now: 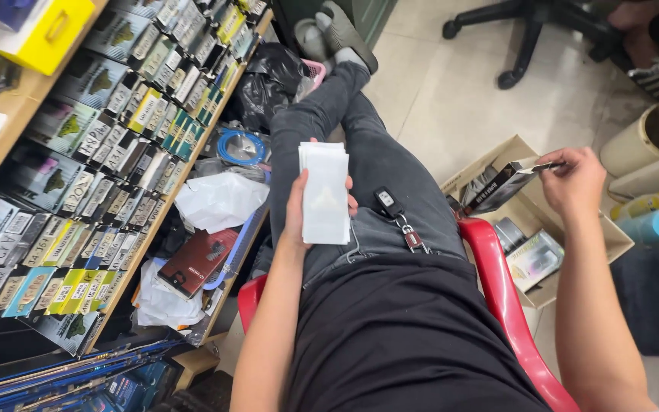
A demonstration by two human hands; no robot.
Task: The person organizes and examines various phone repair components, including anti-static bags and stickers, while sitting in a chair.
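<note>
My left hand (297, 214) holds a stack of flat white packets (324, 194) upright above my lap. My right hand (576, 181) reaches out to the right and grips a slim dark box (503, 187) by its end, just over an open cardboard box (617, 233) on the floor. That carton holds several more small packaged items. I sit on a red plastic chair (497, 275), legs stretched forward in dark jeans. A car key fob with a keyring (395, 211) hangs at my right hip.
A wooden shelf rack (108, 114) packed with rows of small boxed goods stands at left, with bags, a blue cable coil (240, 146) and a maroon packet (196, 261) on its lower ledge. An office chair base (524, 38) is at back right, and a cream bin (638, 145) at right.
</note>
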